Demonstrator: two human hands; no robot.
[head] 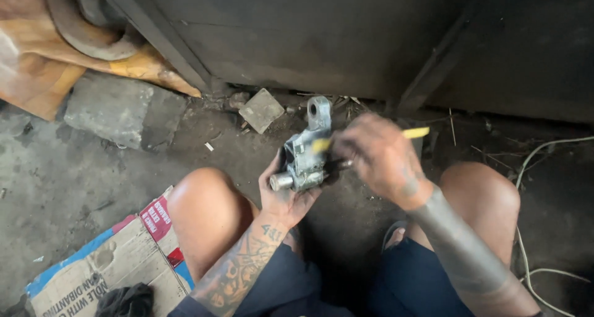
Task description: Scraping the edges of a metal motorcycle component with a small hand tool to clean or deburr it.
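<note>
Here, left hand (286, 196) gripping grey metal part (304, 153), right hand (378, 156) fingers closed around yellow-handled tool (416, 132), flattened cardboard box (111, 267) nearby.

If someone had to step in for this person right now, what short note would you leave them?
Left hand: cupped under a grey metal part, held upright between the knees; its eyelet end is on top, its round stub at the lower left.
Right hand: blurred, holding a yellow-handled tool against the part's right side. The tip is hidden.
Nearby: flattened cardboard and a dark rag by the left knee, stone slab beyond, white cable on the right.
Done: part picked up, tool applied. Left: cannot tell how far along the work is.
</note>
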